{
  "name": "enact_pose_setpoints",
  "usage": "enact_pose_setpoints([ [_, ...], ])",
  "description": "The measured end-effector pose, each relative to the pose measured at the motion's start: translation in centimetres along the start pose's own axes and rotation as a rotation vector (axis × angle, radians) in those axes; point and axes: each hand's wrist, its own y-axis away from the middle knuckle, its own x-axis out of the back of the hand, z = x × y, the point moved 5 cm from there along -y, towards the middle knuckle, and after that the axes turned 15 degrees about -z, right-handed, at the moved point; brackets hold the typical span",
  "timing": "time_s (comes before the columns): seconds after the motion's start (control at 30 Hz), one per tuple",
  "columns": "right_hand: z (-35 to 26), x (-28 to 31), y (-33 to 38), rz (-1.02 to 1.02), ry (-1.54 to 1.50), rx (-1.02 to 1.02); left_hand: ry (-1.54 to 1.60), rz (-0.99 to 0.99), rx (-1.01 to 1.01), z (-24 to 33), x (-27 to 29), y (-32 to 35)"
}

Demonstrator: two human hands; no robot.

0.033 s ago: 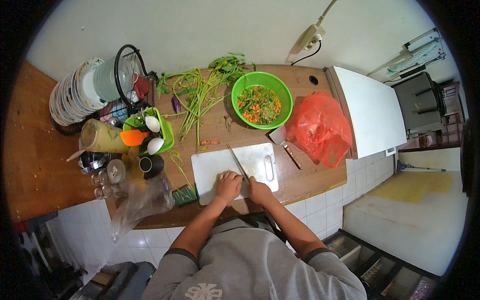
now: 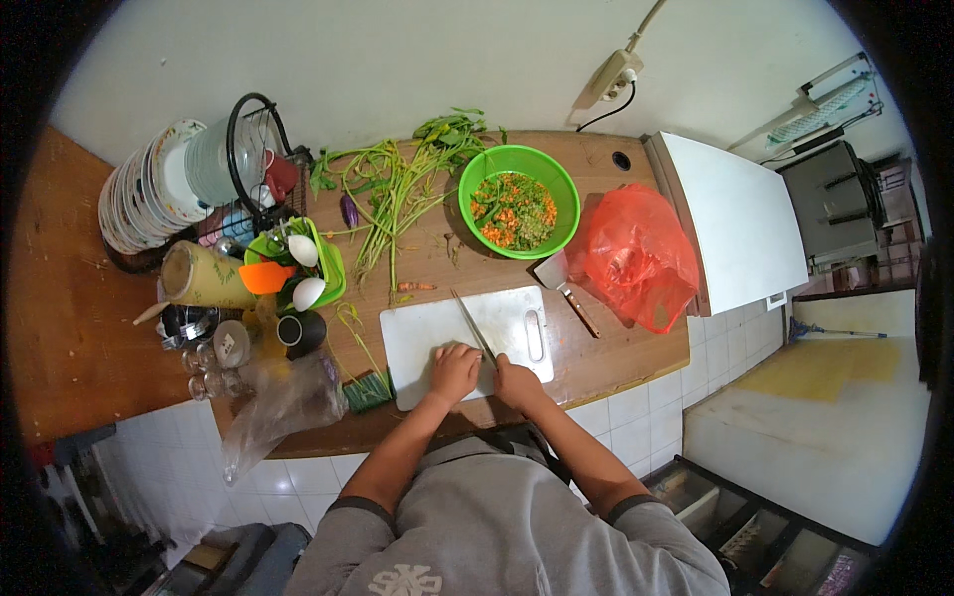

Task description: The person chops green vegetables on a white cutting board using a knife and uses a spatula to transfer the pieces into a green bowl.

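Knife: the knife [image 2: 471, 320] is over the middle of the white cutting board [image 2: 417, 323], its tip toward the far edge and slightly left.
Board's far side: an orange carrot piece [image 2: 415, 286] lies just beyond the edge; leafy stems [image 2: 383, 223] spread farther off, a purple eggplant [image 2: 349, 211] beside them.
Far right: a green bowl [image 2: 567, 199] holds chopped orange and green vegetables [image 2: 524, 219]; a turner [image 2: 579, 311] lies just beside the board's far right corner, near a red plastic bag [image 2: 641, 258].
Left: a dark green block [image 2: 369, 390] sits close against the board's left edge, with a clear plastic bag [image 2: 283, 402], a black cup [image 2: 301, 332] and a green utensil basket [image 2: 336, 268] crowding that side.
Since earlier: hands and knife match their former places; the view shifts only slightly.
Right hand: the right hand [image 2: 517, 383] is closed round the knife's handle, knuckles up.
Left hand: the left hand [image 2: 455, 372] rests on the board left of the blade, fingers curled; whether they pinch anything, I cannot tell.
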Motion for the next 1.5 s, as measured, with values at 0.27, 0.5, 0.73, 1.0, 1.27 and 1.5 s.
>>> enact_pose_setpoints([
  [0.27,0.6,-1.0,2.4,0.106,-0.085,0.033,0.195,0.041,0.136,-2.1,1.0,0.4],
  [0.5,-0.2,-3.1,2.5,0.139,-0.136,0.074,0.132,-0.001,0.100,-1.6,1.5,1.7],
  [0.73,-1.2,-4.6,1.8,0.191,-0.148,0.136,0.251,0.031,0.115,-3.5,0.5,3.5],
  [1.0,-0.1,-3.9,2.7,0.153,-0.175,0.050,0.418,0.075,0.183,-2.7,2.3,2.7],
  [1.27,-1.0,-3.5,2.9,0.133,-0.214,0.083,1.431,0.131,0.398,-4.5,2.1,3.2],
  [1.5,-2.1,-3.1,3.0,0.161,-0.404,0.150,1.536,0.128,0.337,-4.3,2.4,3.1],
])
